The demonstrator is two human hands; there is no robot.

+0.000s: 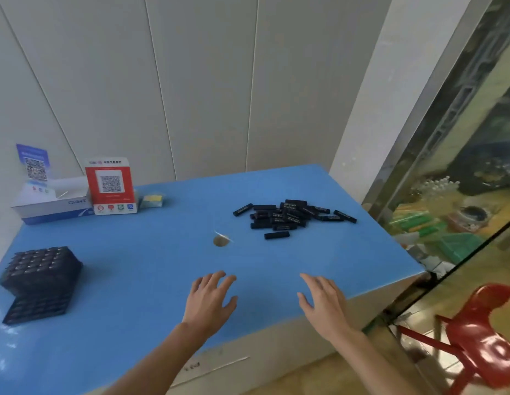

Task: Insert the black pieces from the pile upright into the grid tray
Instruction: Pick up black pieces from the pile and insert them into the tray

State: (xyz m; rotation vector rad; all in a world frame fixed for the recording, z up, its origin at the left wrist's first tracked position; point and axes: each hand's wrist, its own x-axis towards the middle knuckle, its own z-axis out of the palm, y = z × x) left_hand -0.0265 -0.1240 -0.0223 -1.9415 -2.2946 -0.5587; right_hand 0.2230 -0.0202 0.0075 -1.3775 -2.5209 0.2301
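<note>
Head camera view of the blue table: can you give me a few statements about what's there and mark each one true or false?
1. Both hands are empty. True: the left hand and right hand hover open over the blue table.
2. The pile of black pieces lies at the table's near left corner. False: it lies far right.
3. The grid trays sit at the left edge. True.
4. The left hand touches the pile. False: it is well short of it.
5. A red QR-code sign stands at the back left. True.
</note>
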